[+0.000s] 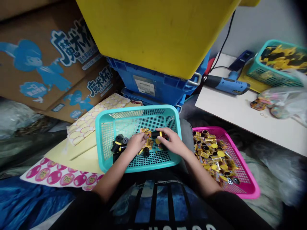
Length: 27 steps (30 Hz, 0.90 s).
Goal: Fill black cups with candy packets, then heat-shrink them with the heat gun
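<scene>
Watching the head feed from my end. Turquoise basket (98, 143) sits close against the wearer's front, near edge toward the body; I judge it is placed there so both forearms can drop in without a reach.

Right hand (171, 139): thumb and fingers curled about a black cylinder (155, 134) with a yellow band, inside the basket toward its right edge. Grip seems light, the tube lying crosswise, probably so its end faces the other hand.

Left hand (137, 142): fingertips against an orange printed piece (145, 131), mid-basket. I cannot tell whether they pinch it or only touch.

Black tubes (115, 148) lie heaped by the basket's left edge, perhaps to leave the middle workable.

Pink basket (255, 191) stands beside the right forearm, heaped with yellow-and-black pieces (203, 154); within easy reach, I'd say.

White counter (220, 110), upper right: blue hand tool (224, 84) across its left corner, likely parked clear of both baskets.
</scene>
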Available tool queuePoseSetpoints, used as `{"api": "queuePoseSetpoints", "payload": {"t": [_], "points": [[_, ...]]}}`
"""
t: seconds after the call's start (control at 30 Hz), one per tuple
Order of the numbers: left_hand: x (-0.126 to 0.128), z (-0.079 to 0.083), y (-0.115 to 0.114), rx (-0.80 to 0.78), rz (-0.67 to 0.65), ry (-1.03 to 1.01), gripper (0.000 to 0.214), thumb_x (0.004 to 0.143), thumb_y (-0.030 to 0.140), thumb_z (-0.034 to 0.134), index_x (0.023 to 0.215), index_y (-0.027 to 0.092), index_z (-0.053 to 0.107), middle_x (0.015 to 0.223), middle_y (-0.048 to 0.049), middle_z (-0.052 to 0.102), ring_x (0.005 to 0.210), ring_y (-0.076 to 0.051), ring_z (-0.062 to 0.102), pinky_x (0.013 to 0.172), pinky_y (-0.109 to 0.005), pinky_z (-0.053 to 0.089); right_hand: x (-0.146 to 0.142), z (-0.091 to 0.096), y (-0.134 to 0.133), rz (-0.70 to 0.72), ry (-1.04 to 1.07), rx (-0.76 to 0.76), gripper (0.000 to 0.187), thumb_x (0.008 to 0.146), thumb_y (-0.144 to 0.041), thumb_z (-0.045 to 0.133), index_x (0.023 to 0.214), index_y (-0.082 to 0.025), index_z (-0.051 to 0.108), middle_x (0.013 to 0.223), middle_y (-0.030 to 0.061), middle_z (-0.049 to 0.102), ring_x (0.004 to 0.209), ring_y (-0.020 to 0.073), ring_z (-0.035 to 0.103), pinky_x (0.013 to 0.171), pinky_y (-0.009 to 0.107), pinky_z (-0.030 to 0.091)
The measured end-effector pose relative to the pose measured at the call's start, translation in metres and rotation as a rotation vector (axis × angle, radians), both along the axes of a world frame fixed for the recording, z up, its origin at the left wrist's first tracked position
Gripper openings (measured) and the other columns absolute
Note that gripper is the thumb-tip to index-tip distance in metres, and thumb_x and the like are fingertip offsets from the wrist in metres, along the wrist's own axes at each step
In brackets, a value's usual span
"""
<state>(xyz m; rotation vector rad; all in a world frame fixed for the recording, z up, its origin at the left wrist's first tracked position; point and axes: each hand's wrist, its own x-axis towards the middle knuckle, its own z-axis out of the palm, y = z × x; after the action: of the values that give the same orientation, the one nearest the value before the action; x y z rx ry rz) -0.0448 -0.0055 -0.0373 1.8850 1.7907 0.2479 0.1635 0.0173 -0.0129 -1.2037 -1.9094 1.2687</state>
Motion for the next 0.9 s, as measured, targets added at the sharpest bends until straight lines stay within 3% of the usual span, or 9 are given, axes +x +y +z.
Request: {"api": "queuePoseSetpoints", "payload": {"t": [0.13,0.2,0.33,0.43,0.53,0.63,0.73,0.8,0.9], "points": [[-0.016,0.013,-0.007,0.096,0.086,-0.028,0.019,0.088,0.017,0.05,0.093,0.021,0.067,0.092,-0.0027,0.074,0.084,-0.017,0.069,0.077,-0.027,0.051,-0.001,-0.004,-0.001,-0.133,0.281,-0.346,0.024,0.082,-0.034,0.041,0.089,-0.019,0.058,0.078,0.0036,0.06,0.065,0.0166,0.057,0.062,0.03,0.046],[-0.021,0.024,-0.015,0.301,0.071,-0.042,0.02,0.089,0.018,0.049,0.094,0.02,0.068,0.101,-0.0055,0.073,0.094,-0.019,0.068,0.085,-0.032,0.051,-0.004,-0.004,-0.003,-0.136,0.396,-0.507,0.034,0.086,-0.044,0.036,0.075,-0.018,0.056,0.064,0.0018,0.056,0.056,0.0158,0.054,0.056,0.028,0.043],[-0.013,0.041,-0.027,0.946,-0.192,-0.056,0.011,0.081,0.011,0.061,0.088,0.018,0.068,0.105,-0.0096,0.072,0.097,-0.02,0.065,0.084,-0.034,0.052,-0.023,0.003,-0.011,-0.011,0.341,-0.509,0.052,0.086,-0.061,0.045,0.065,-0.015,0.06,0.065,0.0025,0.057,0.064,0.0132,0.053,0.066,0.027,0.041],[-0.001,0.048,-0.031,1.084,-0.251,-0.039,0.012,0.076,0.007,0.067,0.081,0.019,0.066,0.095,-0.0078,0.07,0.089,-0.018,0.064,0.079,-0.031,0.053,-0.04,0.009,-0.014,-0.084,0.37,-0.465,0.04,0.077,-0.055,0.062,0.071,-0.016,0.061,0.069,-0.0005,0.057,0.066,0.0117,0.05,0.067,0.025,0.038],[0.003,0.056,-0.032,0.96,-0.176,-0.157,0.008,0.075,0.013,0.069,0.078,0.02,0.066,0.103,-0.0079,0.063,0.095,-0.019,0.06,0.082,-0.034,0.051,-0.044,0.016,-0.011,-0.115,0.363,-0.43,0.032,0.076,-0.048,0.063,0.072,-0.016,0.06,0.068,-0.0012,0.056,0.063,0.0112,0.048,0.063,0.024,0.037],[-0.001,0.064,-0.029,0.696,0.021,-0.423,0.007,0.079,0.019,0.065,0.086,0.021,0.066,0.113,-0.0089,0.059,0.102,-0.021,0.058,0.087,-0.037,0.049,-0.036,0.026,-0.001,0.072,0.189,-0.229,0.023,0.079,-0.037,0.06,0.069,-0.016,0.06,0.069,-0.0007,0.057,0.066,0.0117,0.05,0.064,0.024,0.037],[-0.004,0.07,-0.019,0.256,0.181,-0.743,0.024,0.076,0.021,0.066,0.1,0.02,0.062,0.088,-0.0038,0.065,0.08,-0.016,0.063,0.074,-0.031,0.053,-0.029,0.037,0.007,0.229,0.039,-0.005,0.016,0.079,-0.028,0.059,0.068,-0.017,0.06,0.071,-0.0003,0.058,0.072,0.0128,0.052,0.069,0.025,0.037],[-0.002,0.072,-0.013,0.079,0.292,-0.91,0.029,0.072,0.023,0.07,0.099,0.018,0.06,0.073,0.0003,0.064,0.069,-0.013,0.062,0.065,-0.025,0.052,-0.03,0.04,0.01,0.208,0.056,-0.067,0.017,0.08,-0.032,0.059,0.072,-0.017,0.059,0.07,-0.0007,0.057,0.068,0.0123,0.052,0.066,0.025,0.038],[0.005,0.074,-0.009,0.135,0.536,-1.043,0.029,0.069,0.026,0.073,0.093,0.017,0.059,0.07,0.0022,0.063,0.066,-0.011,0.061,0.063,-0.021,0.049,-0.035,0.037,0.009,0.082,0.232,-0.376,0.029,0.08,-0.047,0.06,0.077,-0.018,0.055,0.064,-0.0029,0.054,0.055,0.0097,0.047,0.056,0.023,0.037]]}}
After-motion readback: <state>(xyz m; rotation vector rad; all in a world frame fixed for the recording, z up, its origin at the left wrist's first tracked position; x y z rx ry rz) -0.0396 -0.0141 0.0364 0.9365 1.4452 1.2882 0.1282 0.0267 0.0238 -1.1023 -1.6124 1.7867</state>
